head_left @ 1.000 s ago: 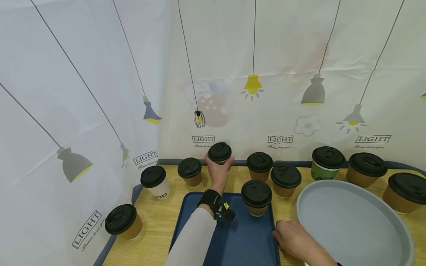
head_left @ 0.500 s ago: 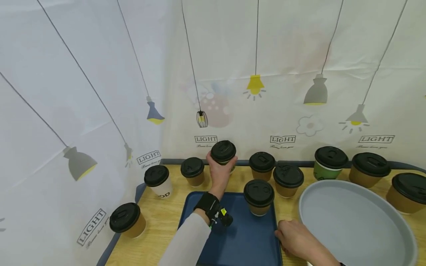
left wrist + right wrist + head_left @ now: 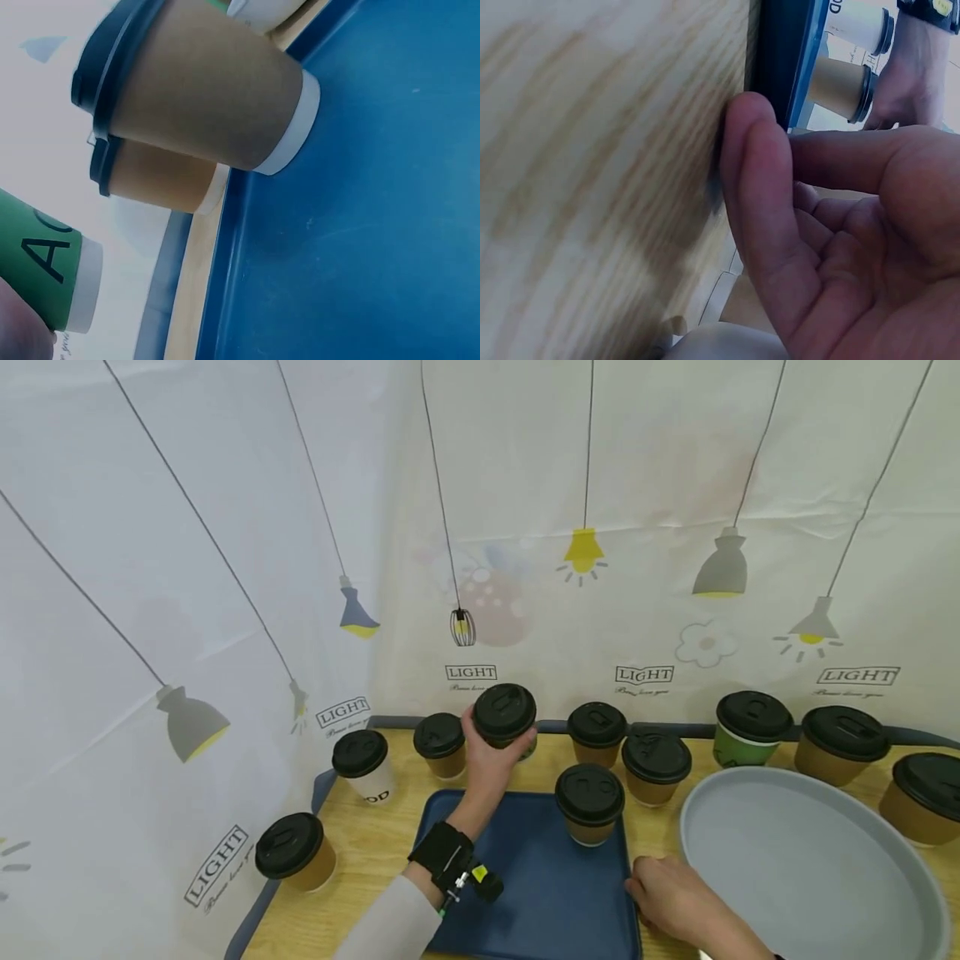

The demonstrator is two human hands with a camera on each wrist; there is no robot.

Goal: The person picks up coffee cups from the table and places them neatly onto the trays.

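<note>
My left hand (image 3: 491, 760) grips a green paper cup (image 3: 45, 262) with a black lid (image 3: 505, 712), off the table behind the far edge of the blue tray (image 3: 540, 893). In the left wrist view the cup's white base is visible, with only part of the hand at the edge. On the tray's far right corner stands a brown cup (image 3: 590, 810) with a black lid. My right hand (image 3: 675, 897) is at the tray's right rim; in the right wrist view its thumb and curled fingers (image 3: 761, 172) pinch that rim.
Several lidded cups line the back, among them a brown cup (image 3: 441, 747) and a green cup (image 3: 746, 745). To the left stand a white cup (image 3: 371, 781) and another brown cup (image 3: 311, 864). A grey round tray (image 3: 810, 860) lies right, before the printed cloth (image 3: 645, 610).
My left hand has brought the green cup slightly right and nearer, with the forearm swinging left. The right hand stays at the tray rim. The head view has shifted a little.
</note>
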